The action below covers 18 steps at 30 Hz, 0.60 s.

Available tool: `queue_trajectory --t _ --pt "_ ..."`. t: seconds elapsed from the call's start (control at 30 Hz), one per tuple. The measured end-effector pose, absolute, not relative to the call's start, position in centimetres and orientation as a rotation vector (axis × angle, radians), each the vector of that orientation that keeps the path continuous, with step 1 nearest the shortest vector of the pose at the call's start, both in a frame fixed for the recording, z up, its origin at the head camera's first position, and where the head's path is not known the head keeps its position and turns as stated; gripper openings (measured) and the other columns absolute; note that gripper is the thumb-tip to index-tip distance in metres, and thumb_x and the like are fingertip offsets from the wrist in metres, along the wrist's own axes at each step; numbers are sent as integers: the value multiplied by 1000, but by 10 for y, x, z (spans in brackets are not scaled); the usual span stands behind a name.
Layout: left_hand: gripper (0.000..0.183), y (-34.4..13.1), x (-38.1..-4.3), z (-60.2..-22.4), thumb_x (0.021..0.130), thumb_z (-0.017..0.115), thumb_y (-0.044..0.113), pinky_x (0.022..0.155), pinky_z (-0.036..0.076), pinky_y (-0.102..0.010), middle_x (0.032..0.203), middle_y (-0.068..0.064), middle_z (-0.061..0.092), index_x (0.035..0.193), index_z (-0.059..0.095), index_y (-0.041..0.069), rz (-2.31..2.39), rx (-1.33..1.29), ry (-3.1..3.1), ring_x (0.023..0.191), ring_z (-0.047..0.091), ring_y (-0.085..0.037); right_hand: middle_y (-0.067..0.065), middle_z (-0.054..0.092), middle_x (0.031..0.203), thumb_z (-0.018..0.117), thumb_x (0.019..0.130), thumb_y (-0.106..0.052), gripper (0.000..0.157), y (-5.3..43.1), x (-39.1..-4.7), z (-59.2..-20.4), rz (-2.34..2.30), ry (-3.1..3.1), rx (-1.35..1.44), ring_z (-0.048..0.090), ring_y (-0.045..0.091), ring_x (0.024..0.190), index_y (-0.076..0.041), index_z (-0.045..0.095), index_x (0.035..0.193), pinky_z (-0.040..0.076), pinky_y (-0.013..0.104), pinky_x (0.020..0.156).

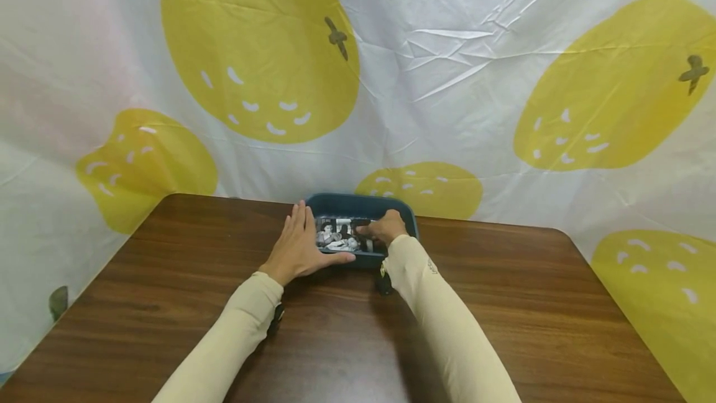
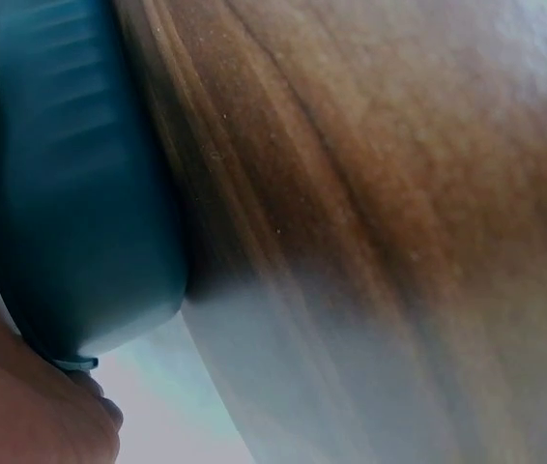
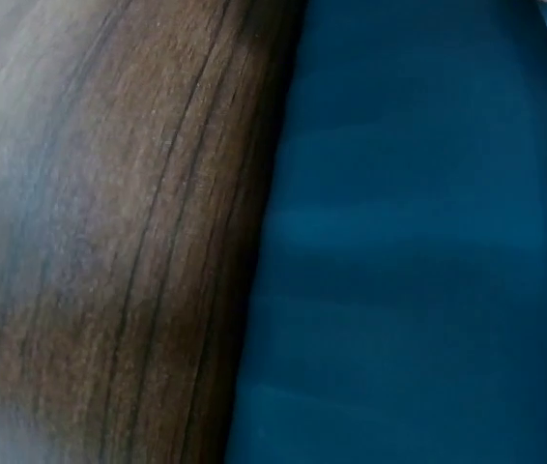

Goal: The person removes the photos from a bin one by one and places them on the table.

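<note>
A dark blue-green plastic basin (image 1: 363,260) with rounded corners stands at the table's far edge. Inside it lies black-and-white material (image 1: 338,241) that looks like printed pieces; its exact kind is too small to tell. My left hand (image 1: 302,247) rests against the basin's left end, fingers straight and thumb laid along the front rim. The left wrist view shows the basin's outer wall (image 2: 80,193) beside that hand. Reaching over the front rim, my right hand (image 1: 386,227) has its fingers down among the contents, index finger pointing left. Whether it pinches anything is hidden.
The basin stands on a brown wood-grain table (image 1: 335,341). Right behind the table hangs a white cloth (image 1: 436,111) with large yellow fruit prints. A dark green leaf shape (image 1: 58,302) shows beyond the table's left edge.
</note>
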<state>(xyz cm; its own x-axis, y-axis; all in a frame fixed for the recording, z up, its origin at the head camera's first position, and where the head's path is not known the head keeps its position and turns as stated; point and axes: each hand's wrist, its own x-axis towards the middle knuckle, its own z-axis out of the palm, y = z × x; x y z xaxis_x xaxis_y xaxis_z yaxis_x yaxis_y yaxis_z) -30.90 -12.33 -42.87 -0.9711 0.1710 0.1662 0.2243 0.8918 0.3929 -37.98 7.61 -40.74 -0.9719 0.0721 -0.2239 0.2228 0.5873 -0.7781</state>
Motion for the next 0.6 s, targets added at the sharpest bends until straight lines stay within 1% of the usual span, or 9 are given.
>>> queue_trajectory --t 0.1,0.2,0.3,0.43,0.5,0.6 --pt "139 -123 -309 -428 72 65 85 124 8 -51 164 -32 3 155 15 -15 -637 -308 -2928 153 2 -43 23 66 121 92 76 -26 86 76 -382 -409 -1289 2666 283 71 29 86 12 48 140 59 40 78" --pt "139 -122 -308 -428 72 66 84 124 8 -51 164 -32 3 155 15 -14 -642 -308 -2931 153 3 -42 21 67 116 94 72 -29 87 76 -385 -411 -1231 2703 310 69 27 85 10 52 137 58 39 78" --pt "138 -121 -307 -427 72 67 83 124 8 -51 164 -32 2 155 15 -15 -645 -311 -2933 153 2 -42 21 69 115 95 71 -26 78 76 -387 -412 -1200 2722 305 68 27 86 8 59 130 57 41 82" --pt "137 -121 -307 -426 73 67 82 124 9 -52 164 -32 3 155 16 -15 -633 -311 -2934 153 3 -43 22 67 124 93 74 -18 68 78 -389 -413 -1211 2720 224 71 29 89 3 61 131 56 43 89" --pt "137 -122 -307 -427 73 67 82 124 10 -52 164 -33 3 155 16 -15 -628 -309 -2934 153 4 -43 23 66 126 91 76 -15 66 79 -390 -413 -1223 2715 179 72 29 88 1 62 133 57 43 88" --pt "137 -123 -307 -426 73 67 83 124 9 -52 164 -32 2 155 16 -15 -629 -305 -2937 153 2 -42 20 70 119 90 76 -14 59 79 -391 -414 -1214 2723 144 72 25 82 0 66 128 59 40 82"
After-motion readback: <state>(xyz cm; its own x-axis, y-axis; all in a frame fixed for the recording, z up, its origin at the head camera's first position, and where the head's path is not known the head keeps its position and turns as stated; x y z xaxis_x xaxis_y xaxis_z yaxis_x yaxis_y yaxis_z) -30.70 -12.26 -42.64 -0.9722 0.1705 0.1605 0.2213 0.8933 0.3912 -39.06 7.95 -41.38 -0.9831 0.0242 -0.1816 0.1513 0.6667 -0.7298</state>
